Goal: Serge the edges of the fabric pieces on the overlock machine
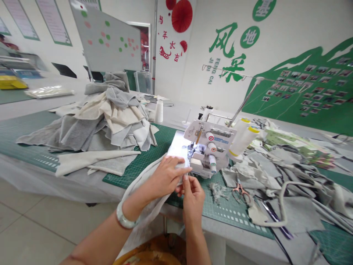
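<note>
Here, holding the pale cloth [156, 206] right up by the sewing machine [204, 129]

Resting on top of the pale cloth with the left hand [165, 175], just in front of the needle part [191, 150] of the sewing machine. There, stretching the fingers out long, a bit apart. Pinching the edge of the pale cloth between thumb and first finger of the right hand [193, 195], close in front of the sewing machine. Curling the other fingers of that hand inward; hard to tell if touching cloth. Wearing a pale bracelet [123, 219] on the left wrist. Running away from the sewing machine, under the left arm and over the edge of the table [176, 116]: the rest of the pale cloth.

To the left of the sewing machine, a big heap of gray and cream cloth [110, 110]. Between that heap and the sewing machine, toward the back, a white thread cone [159, 112]. At the right side of the sewing machine, two big white spools [245, 140] with yellow ends. In front and to the right of the sewing machine, gray fluff [219, 193] beside scissors [241, 191]. Farther right, lots of scraps [256, 173].
</note>
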Demonstrator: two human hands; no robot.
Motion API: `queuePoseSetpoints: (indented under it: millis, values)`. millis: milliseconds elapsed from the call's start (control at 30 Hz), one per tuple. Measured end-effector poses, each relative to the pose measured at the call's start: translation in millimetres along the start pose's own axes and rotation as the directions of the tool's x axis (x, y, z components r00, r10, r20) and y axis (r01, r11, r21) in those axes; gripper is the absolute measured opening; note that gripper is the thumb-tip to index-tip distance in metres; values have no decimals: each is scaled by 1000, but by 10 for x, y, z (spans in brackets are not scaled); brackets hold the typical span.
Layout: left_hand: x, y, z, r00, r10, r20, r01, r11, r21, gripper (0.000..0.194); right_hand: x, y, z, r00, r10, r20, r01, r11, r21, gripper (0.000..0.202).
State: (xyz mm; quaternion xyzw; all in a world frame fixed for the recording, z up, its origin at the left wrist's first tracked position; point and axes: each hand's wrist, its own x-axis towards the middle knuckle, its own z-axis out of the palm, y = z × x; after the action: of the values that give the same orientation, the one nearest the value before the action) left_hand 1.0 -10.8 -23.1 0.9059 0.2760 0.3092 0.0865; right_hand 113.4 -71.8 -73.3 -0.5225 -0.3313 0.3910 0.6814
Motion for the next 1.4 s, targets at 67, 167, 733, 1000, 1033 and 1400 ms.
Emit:
queuePoseSetpoints:
  millis: [67,167,733,1000,1033,1400]
  values:
    - [6,3,-6,1000,1,-1,-1,1000,2,40,-9,1,-15,1000,-10,-7,10,999,-38,36]
    - [15,1,-16,1000,2,17,-2,1000,10,39,-18,-8,-37,1000,-13,8,14,998,-60,36]
    - [85,-48,-35,997,71,18,-72,997,35,33,153,-68,12,996,87,5,-87,992,86,15]
    - [42,-40,25,996,87,-29,-84,992,99,28,216,-119,13,994,103,29,-106,987,119,10]
    - [45,-46,27,996,84,-34,-81,993,92,29,222,-122,22,994,102,31,-105,987,122,12]
    - [48,-117,-2,994,93,-53,-90,994,66,34,166,-124,45,1000,-4,5,4,998,-65,22]
